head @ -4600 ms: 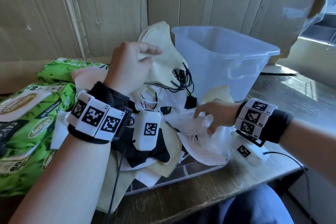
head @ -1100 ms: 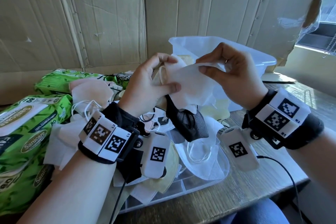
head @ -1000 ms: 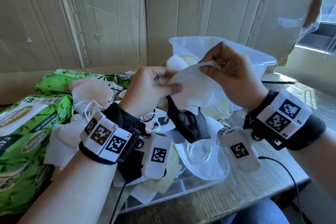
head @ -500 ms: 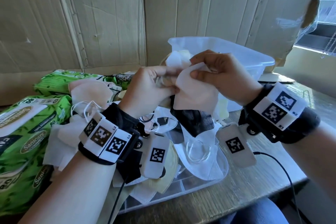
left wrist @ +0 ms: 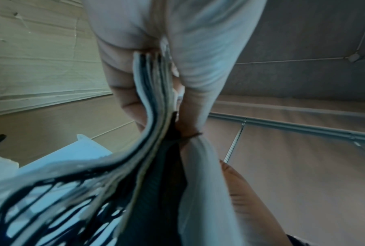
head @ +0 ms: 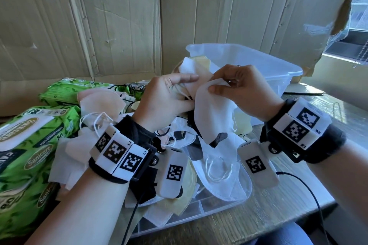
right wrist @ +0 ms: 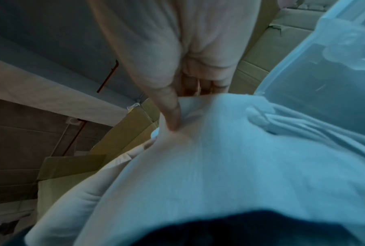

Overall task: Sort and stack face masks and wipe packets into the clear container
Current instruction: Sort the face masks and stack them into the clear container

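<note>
While seen from the head view, both hands raised over the heap of loose masks (head: pixel 215 167) at mid-table. Left hand (head: pixel 163 99) gripping a bunch of stacked masks (head: pixel 194 77), thumb and fingers curled round it, white and cream edges poking up above the knuckles. Right hand (head: pixel 245 89) pinching the top edge of a white mask (head: pixel 213 113) between thumb and fingertips, mask hanging down with a dark mesh corner at its lower end, touching the bunch on its left. Clear container (head: pixel 264 65) standing just behind the hands, far right on the wooden table (head: pixel 258 217). Green wipe packets (head: pixel 25 145) piled at the left, another green packet (head: pixel 79 89) farther back. Clear lid (head: pixel 201 213) lying flat under the heap, near edge showing. Cardboard wall (head: pixel 119 16) behind everything.

From the left wrist view, fingers (left wrist: pixel 122 79) clamped on the bunch of stacked masks (left wrist: pixel 154 93), layered white, cream and dark edges fanned downward, black ear loops (left wrist: pixel 51 208) blurred at lower left; right forearm at the lower right.

From the right wrist view, thumb (right wrist: pixel 168 106) pressed into the fold of the white mask (right wrist: pixel 219 166), other fingers curled behind it; white ear loops (right wrist: pixel 303 126) trailing right, clear container (right wrist: pixel 324 69) close at the upper right.
</note>
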